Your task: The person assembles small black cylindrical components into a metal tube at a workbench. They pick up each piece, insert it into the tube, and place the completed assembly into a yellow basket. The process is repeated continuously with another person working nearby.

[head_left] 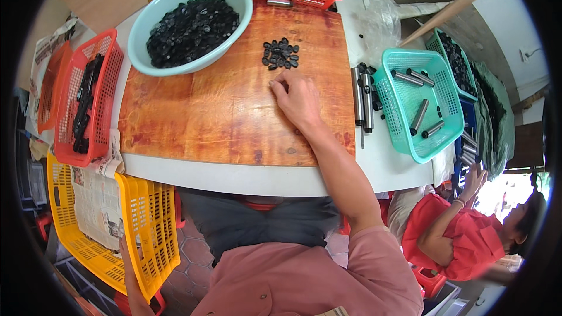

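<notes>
My right hand (297,98) rests on the stained wooden board (193,117), its fingers curled in. Whatever they hold, if anything, is hidden. Just beyond its knuckles lies a loose cluster of small black oval caps (281,54), spread flat on the wood. Low on the left, my left hand (130,250) is closed around the near rim of a yellow plastic basket (153,222); part of its fingers is hidden by the rim. Newspaper (99,199) lines that basket.
A pale blue basin (237,35) heaped with black pieces stands at the board's far left. Red baskets (108,99) flank the board at left and far edge. At right are metal tubes (367,102) and a green basket (389,120) with more tubes. A person in red (451,234) sits at the right.
</notes>
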Action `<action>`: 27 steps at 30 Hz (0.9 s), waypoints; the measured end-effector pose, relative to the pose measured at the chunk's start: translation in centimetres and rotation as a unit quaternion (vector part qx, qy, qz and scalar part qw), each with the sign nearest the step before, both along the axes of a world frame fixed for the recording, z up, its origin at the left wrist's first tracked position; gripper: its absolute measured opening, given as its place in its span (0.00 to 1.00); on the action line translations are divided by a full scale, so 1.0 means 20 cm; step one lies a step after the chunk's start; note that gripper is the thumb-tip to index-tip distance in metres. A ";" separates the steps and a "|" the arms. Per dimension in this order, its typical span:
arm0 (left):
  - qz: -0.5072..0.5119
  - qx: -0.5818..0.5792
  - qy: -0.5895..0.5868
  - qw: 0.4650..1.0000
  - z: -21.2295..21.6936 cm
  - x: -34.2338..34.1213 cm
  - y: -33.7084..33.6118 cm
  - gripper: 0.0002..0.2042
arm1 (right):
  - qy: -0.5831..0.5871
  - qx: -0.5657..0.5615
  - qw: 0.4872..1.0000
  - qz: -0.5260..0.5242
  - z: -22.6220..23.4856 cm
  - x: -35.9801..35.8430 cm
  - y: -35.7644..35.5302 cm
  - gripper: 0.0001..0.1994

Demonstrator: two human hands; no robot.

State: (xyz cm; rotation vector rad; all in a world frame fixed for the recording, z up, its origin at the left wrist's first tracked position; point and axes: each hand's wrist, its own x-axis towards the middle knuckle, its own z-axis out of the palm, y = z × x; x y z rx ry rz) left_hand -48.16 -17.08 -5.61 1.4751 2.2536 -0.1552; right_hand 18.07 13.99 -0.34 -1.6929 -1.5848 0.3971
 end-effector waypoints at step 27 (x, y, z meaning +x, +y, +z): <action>-0.591 0.518 -0.405 0.467 1.36 2.20 0.73 0.14 | -0.230 -0.133 0.928 -0.262 0.13 0.67 -0.41 0.13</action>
